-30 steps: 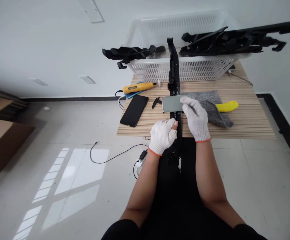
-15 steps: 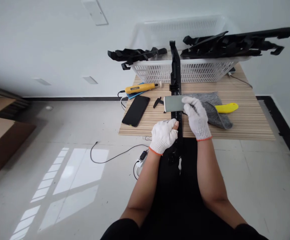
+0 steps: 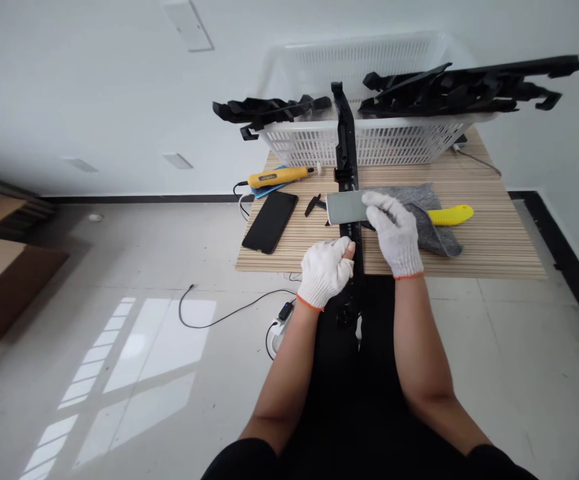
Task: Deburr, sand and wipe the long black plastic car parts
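Observation:
In a white knit glove, my left hand [image 3: 326, 272] is closed around the near part of a long black plastic strip [image 3: 347, 143], its bare thumb tip lying on top. The strip runs away from my body over the table edge, and its far end reaches above the white basket. My gloved right hand [image 3: 393, 230] grips the right end of a flat grey-green rectangular block [image 3: 345, 207] with a white left edge. That block lies crosswise over the strip, covering part of it; whether the two touch is hard to tell.
Several black plastic parts [image 3: 449, 93] lie across the white basket [image 3: 394, 143]. On the wooden table [image 3: 499, 233] are a yellow pen-shaped power tool [image 3: 278, 177], a black phone [image 3: 270, 222], a small black T-shaped piece [image 3: 313, 204], grey cloth [image 3: 434, 233] and a yellow handle [image 3: 452, 215].
The far end of the black strip has swung slightly left. Both hands keep their grips and stay in nearly the same place, as does the block.

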Action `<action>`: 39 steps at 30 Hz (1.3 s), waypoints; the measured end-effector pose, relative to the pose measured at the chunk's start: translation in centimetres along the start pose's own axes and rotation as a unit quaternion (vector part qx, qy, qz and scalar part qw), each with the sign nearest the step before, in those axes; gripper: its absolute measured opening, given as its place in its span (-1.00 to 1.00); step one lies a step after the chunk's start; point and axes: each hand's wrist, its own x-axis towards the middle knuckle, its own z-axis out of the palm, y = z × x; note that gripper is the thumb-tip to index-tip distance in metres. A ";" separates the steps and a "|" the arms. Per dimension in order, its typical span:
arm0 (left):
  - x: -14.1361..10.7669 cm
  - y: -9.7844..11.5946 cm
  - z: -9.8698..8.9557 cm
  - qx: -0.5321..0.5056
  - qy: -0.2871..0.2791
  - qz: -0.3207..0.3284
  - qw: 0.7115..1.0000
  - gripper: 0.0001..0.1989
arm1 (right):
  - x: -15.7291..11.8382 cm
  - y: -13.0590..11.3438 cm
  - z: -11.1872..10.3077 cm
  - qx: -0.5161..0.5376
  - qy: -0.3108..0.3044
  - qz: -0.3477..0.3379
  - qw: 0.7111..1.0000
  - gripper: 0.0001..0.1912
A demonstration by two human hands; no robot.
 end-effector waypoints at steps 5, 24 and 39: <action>0.0 -0.1 0.1 0.001 0.008 0.009 1.000 -0.59 | 0.1 0.1 -0.1 -0.003 0.019 -0.008 1.000 -0.78; -0.5 -0.3 0.5 -0.062 0.044 -0.040 0.996 -0.74 | 0.6 0.3 -0.1 -0.001 0.028 -0.036 0.999 -0.73; -0.5 0.3 0.3 -0.055 0.037 -0.075 0.995 -0.73 | 0.5 0.0 -0.4 -0.006 0.022 -0.027 0.999 -0.73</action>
